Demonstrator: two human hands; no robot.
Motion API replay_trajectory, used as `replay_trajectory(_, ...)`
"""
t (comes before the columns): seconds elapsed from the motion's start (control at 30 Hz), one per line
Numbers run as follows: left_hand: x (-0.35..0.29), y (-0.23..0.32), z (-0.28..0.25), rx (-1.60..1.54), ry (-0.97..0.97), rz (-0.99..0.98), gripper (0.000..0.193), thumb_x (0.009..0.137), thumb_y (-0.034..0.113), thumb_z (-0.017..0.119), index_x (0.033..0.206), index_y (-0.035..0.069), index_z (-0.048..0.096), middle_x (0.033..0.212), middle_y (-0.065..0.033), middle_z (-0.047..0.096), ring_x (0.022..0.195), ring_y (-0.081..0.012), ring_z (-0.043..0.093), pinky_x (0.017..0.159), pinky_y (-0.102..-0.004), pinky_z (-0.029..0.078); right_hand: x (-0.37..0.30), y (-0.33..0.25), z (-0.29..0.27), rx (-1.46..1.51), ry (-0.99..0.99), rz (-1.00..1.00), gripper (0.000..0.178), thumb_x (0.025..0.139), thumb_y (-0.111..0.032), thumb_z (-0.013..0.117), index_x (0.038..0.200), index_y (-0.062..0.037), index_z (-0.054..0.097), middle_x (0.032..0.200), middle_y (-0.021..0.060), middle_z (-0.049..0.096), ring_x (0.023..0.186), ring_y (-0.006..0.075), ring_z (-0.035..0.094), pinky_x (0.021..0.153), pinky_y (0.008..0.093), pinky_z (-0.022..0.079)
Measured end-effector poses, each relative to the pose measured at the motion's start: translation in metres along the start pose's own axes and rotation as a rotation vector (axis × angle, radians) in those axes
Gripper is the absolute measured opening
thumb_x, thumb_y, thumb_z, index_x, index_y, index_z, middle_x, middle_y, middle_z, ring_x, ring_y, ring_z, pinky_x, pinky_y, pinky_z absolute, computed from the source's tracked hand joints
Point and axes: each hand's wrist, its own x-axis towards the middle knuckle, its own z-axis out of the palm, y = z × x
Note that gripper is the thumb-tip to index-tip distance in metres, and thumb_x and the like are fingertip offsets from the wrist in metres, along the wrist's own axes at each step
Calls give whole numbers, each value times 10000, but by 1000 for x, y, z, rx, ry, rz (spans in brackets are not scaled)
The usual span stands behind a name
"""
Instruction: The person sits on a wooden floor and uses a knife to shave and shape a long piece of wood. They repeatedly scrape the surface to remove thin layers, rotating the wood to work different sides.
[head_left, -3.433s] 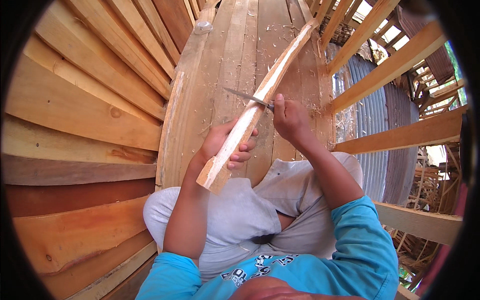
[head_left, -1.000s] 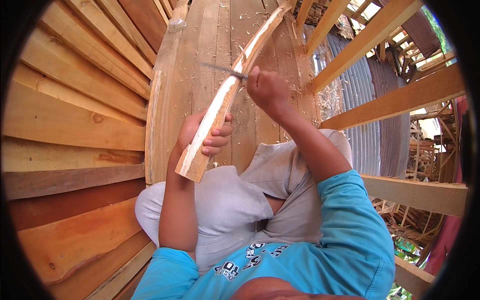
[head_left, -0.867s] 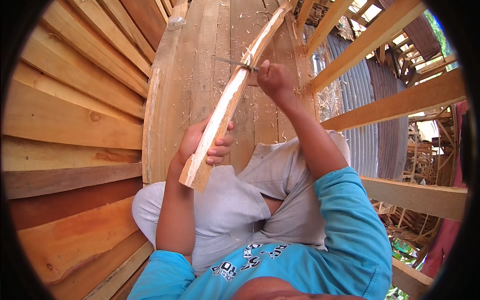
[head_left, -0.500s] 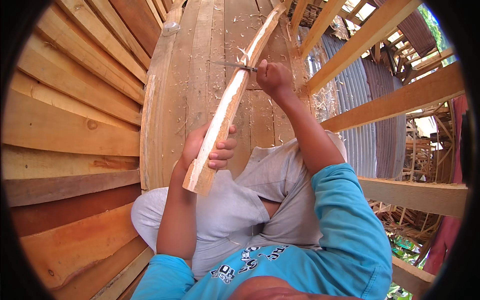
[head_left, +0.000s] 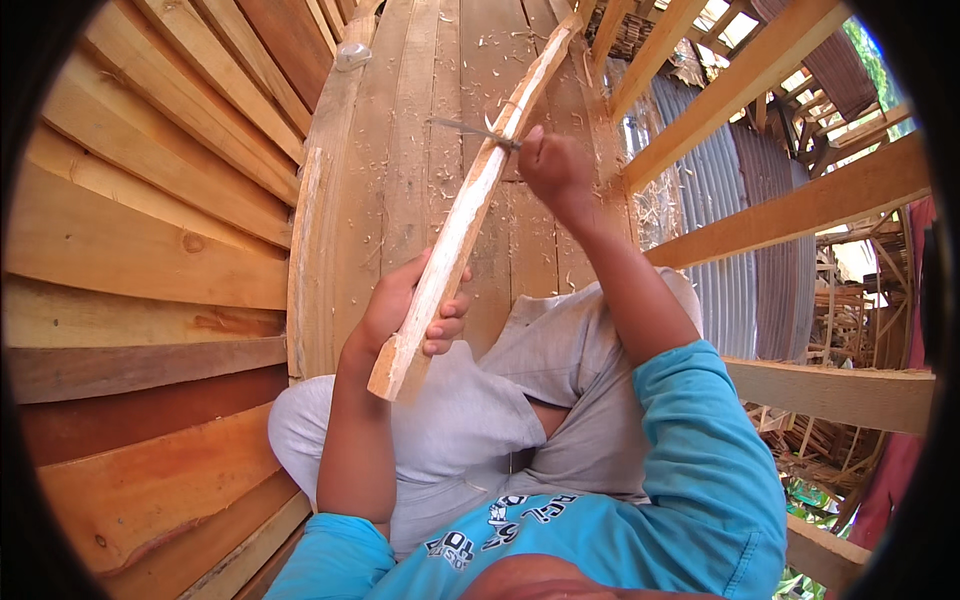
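A long, slightly curved piece of wood (head_left: 462, 222) slants from above my lap up to the far plank floor, its upper face pale and freshly cut. My left hand (head_left: 412, 305) wraps round it near its thick near end. Farther up, my right hand (head_left: 557, 170) is closed in a fist on the handle of a knife (head_left: 465, 127). The thin blade lies across the wood and points left. A curled shaving (head_left: 492, 122) stands beside the blade. The knife's handle is mostly hidden inside my fist.
Wood shavings litter the plank floor (head_left: 405, 130). Stacked boards (head_left: 150, 235) form a wall on the left. A small clear object (head_left: 352, 57) lies at the far left. Wooden rails (head_left: 790, 200) run along the right, with corrugated metal sheets (head_left: 715, 215) beyond them.
My right hand and the knife have moved slightly nearer and to the right. The wood has rolled a little in my left hand, so its pale cut face looks different.
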Motion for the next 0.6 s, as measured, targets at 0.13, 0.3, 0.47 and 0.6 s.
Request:
replay_trajectory(0.13, 3, -15, 11, 62, 95, -10, 483, 1019, 504, 279, 1107, 69, 469, 691, -60, 442, 441, -136, 413, 370, -276, 375, 23, 39, -3, -60, 82, 238, 536, 949, -307, 357, 681, 40, 667, 679, 277, 617, 681, 482, 619, 710, 526, 502)
replay_trajectory(0.3, -7, -2, -10, -32, -13, 23, 492, 1023, 491, 276, 1118, 46, 463, 693, -51, 440, 449, -128, 412, 360, -258, 383, -18, -28, -21, 71, -146, -56, 536, 948, -310, 373, 629, 37, 626, 654, 273, 599, 662, 471, 611, 674, 531, 493)
replay_trajectory(0.47, 0, 3, 11, -250, -40, -5, 403, 1030, 402, 293, 1095, 31, 433, 663, -32, 403, 416, -90, 387, 317, -231, 363, 1, 5, 1, 47, 8, 15, 517, 931, -294, 379, 618, 22, 643, 645, 266, 605, 653, 444, 629, 656, 521, 504)
replay_trajectory(0.6, -12, 3, 2, -235, -65, 51, 328, 1030, 319, 275, 1084, 20, 398, 672, -43, 398, 414, -86, 411, 300, -222, 372, -29, -38, -16, -5, -230, -166, 518, 934, -291, 382, 613, 15, 649, 638, 253, 610, 634, 439, 629, 639, 519, 499)
